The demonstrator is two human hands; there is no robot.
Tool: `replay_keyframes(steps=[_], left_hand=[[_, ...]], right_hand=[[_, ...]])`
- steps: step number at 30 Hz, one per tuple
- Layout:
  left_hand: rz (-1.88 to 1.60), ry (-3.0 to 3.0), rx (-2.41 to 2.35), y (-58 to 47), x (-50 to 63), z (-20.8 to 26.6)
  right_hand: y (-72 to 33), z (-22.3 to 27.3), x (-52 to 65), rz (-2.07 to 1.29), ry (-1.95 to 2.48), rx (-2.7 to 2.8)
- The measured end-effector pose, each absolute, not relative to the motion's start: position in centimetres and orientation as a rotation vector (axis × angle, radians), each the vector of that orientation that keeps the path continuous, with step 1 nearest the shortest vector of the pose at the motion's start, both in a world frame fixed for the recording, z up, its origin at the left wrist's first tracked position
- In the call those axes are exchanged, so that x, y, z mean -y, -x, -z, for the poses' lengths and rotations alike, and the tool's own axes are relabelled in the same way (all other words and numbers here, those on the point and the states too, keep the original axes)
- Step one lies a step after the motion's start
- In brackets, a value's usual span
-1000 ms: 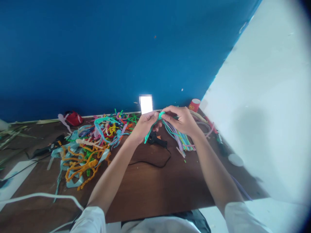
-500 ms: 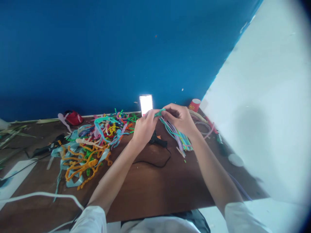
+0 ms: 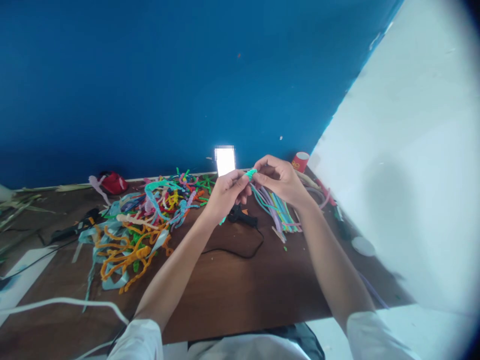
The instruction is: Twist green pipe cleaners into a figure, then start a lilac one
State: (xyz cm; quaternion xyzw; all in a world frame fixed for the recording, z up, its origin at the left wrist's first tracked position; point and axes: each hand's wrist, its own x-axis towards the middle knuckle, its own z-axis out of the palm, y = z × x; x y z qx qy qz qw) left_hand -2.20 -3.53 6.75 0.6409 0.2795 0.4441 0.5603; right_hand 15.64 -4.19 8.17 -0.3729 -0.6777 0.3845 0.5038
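A mint-green pipe cleaner (image 3: 251,174), bunched into a small coil, is held up between my two hands above the far part of the table. My left hand (image 3: 227,194) pinches its left side with thumb and fingers. From the right, the thumb and fingertips of my right hand (image 3: 280,179) close on its other end. Below my left wrist a short green tip shows; I cannot tell whether it belongs to the same piece. Behind and under the hands lie a black glue gun (image 3: 243,217) with its cord and a bundle of pastel pipe cleaners (image 3: 279,212).
A tangled heap of coloured pipe cleaners (image 3: 142,225) covers the left of the brown table (image 3: 240,290). A lit phone (image 3: 225,162) leans on the blue wall. At the right are a red cup (image 3: 300,162) and a white disc (image 3: 363,246). A white cable (image 3: 67,301) crosses the front left.
The green coil has turned and shows more plainly between the fingertips. My left hand has rolled so its thumb and curled fingers show. A green tip has appeared below my left wrist.
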Motion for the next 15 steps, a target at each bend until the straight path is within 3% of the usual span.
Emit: replay_keyframes(steps=[9, 15], left_hand=[[-0.919, -1.424, -0.615, 2.17, 3.56, -6.62], [-1.245, -2.092, -1.029, 1.93, 3.63, -5.88]], right_hand=[[-15.68, -8.33, 4.64, -0.692, 0.936, 1.787], [-15.39, -8.11, 4.3, -0.715, 0.975, 1.704]])
